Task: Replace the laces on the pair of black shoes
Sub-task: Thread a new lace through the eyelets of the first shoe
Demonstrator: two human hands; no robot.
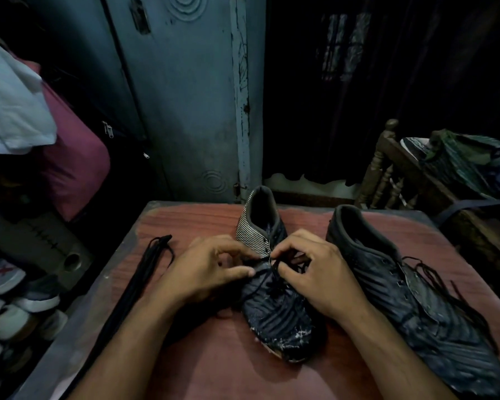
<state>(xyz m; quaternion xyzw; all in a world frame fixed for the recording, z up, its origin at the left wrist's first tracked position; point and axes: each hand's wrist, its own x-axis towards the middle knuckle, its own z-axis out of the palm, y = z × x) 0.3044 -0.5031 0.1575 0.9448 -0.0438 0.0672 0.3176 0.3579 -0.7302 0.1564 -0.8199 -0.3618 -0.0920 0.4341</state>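
Two black shoes stand on a reddish wooden table, toes toward me. The left shoe has a striped white heel side and a worn, cracked toe. My left hand and my right hand hover over its eyelets, each pinching part of its black lace. The right shoe lies beside my right hand, its black lace loose and trailing over the side. A bundle of black laces lies stretched out on the table to the left.
Several sneakers are stacked on the floor at the far left, below the table edge. A blue-grey metal door stands behind the table. A wooden chair with piled cloth sits at the back right. Pink and white fabric hangs at upper left.
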